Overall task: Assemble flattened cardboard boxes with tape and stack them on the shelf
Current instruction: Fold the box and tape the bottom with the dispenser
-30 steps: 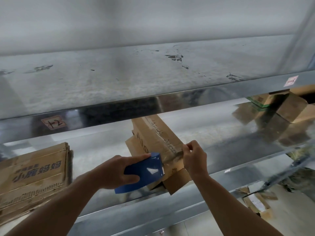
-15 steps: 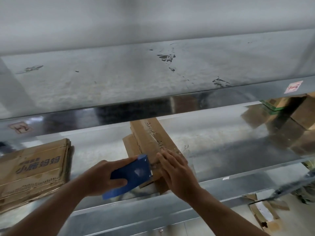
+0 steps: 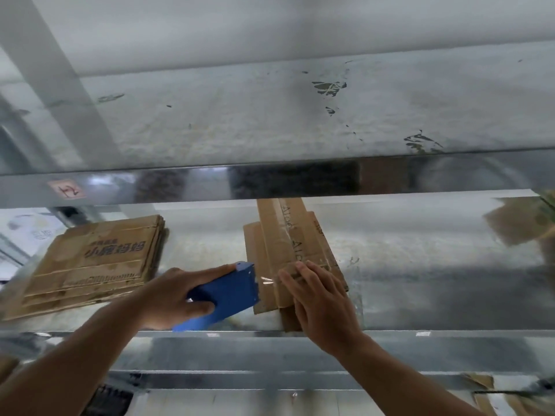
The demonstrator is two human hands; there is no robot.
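Observation:
A brown cardboard box (image 3: 288, 235) with clear tape along its top seam lies on the middle metal shelf (image 3: 420, 265), its near end at the shelf's front edge. My left hand (image 3: 177, 295) grips a blue tape dispenser (image 3: 228, 292) held against the box's near left side; a short strip of clear tape spans from it to the box. My right hand (image 3: 321, 298) lies flat with fingers spread on the box's near end, pressing the tape down.
A stack of flattened cardboard boxes (image 3: 93, 262) with printed characters lies on the same shelf to the left. An upper shelf (image 3: 270, 115) hangs close above. More cardboard (image 3: 522, 220) sits blurred at the far right. Scraps (image 3: 486, 394) lie on the floor below.
My right hand went from pinching the tape end to lying flat on the box. The dispenser stayed at the box's near left. The view shifted so the flat stack sits nearer centre.

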